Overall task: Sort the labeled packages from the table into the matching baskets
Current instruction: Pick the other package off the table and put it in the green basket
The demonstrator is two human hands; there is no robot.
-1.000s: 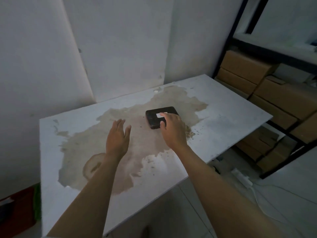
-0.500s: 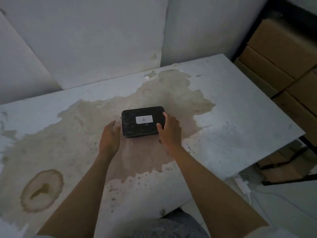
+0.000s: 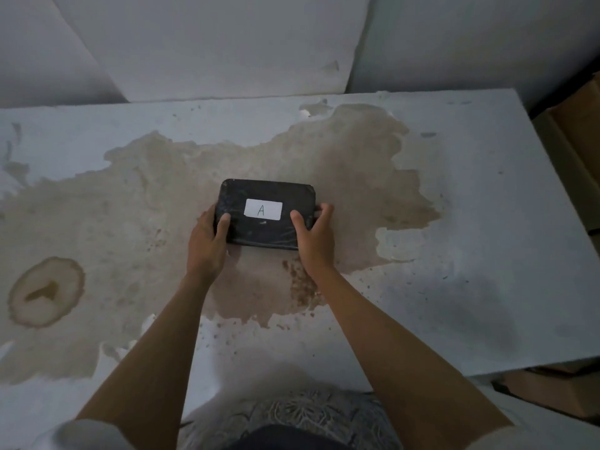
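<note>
Both hands now clasp the black package (image 3: 259, 203), left hand (image 3: 207, 245) newly gripping, right hand (image 3: 316, 241) opposite; its white label (image 3: 263, 209) reads "A".

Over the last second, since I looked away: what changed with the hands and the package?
The left hand, open on the table before, closed on the black package's left end; the right hand shifted from on top to gripping its right end. Same spot on the stained table, label A still up.

Storeroom, stacked cardboard boxes (image 3: 581, 131), worn stained table (image 3: 470, 222)
</note>
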